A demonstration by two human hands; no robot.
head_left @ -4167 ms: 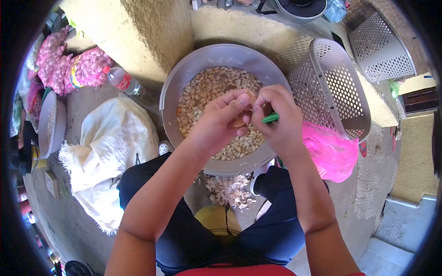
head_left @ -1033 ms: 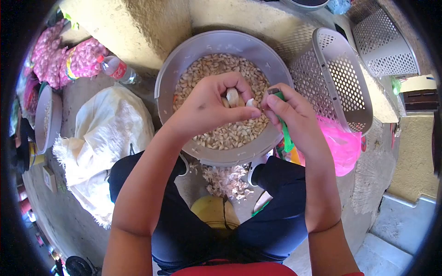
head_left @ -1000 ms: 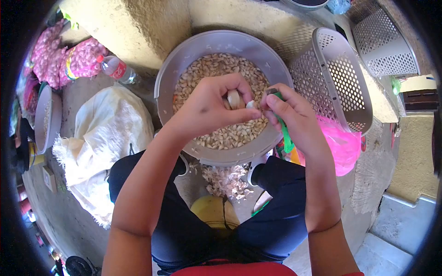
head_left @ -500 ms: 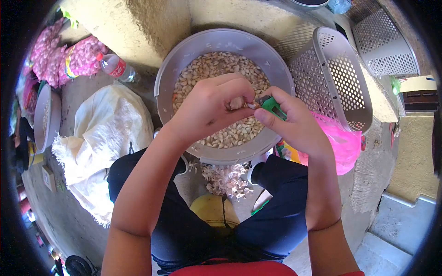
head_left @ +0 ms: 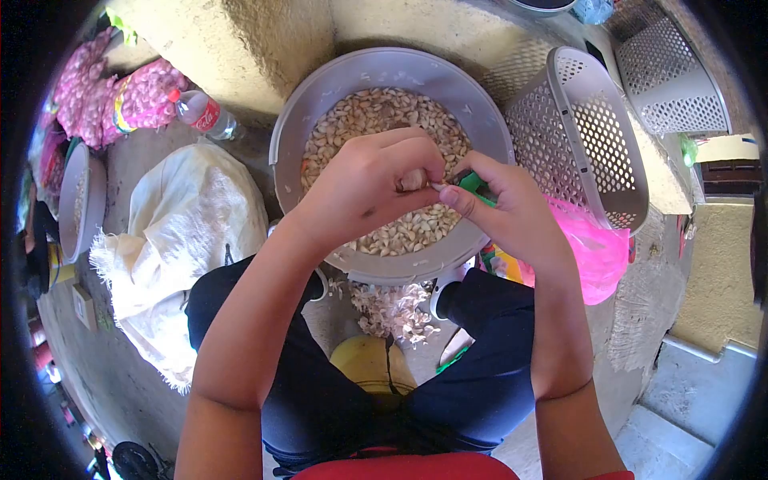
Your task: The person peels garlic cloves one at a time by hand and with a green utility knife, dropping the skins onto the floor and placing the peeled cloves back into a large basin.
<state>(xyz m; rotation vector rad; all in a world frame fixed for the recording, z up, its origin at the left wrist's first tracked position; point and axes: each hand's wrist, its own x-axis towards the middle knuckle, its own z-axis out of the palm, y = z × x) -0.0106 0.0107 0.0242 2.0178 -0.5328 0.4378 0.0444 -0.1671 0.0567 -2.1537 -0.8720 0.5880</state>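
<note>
Above a big grey tub (head_left: 296, 112) of garlic cloves (head_left: 376, 112), my left hand (head_left: 372, 180) is closed around a garlic clove (head_left: 413, 179). My right hand (head_left: 512, 204) grips a small green-handled tool (head_left: 472, 188); its blade end is mostly hidden by the fingers. My right thumb and fingertips meet the clove end beside the left fingers. Loose papery garlic skins (head_left: 392, 312) lie on the floor between my feet, just below the tub.
A white woven sack (head_left: 192, 200) lies left, near a Coca-Cola bottle (head_left: 204, 114) and pink net bags of garlic (head_left: 152, 92). Grey perforated baskets (head_left: 596, 144) and a pink plastic bag (head_left: 588, 248) stand right. A pale basin (head_left: 94, 200) is far left.
My right fingers have shifted slightly, with the thumb now at the clove's end and less of the green tool showing. My left hand stays nearly still.
</note>
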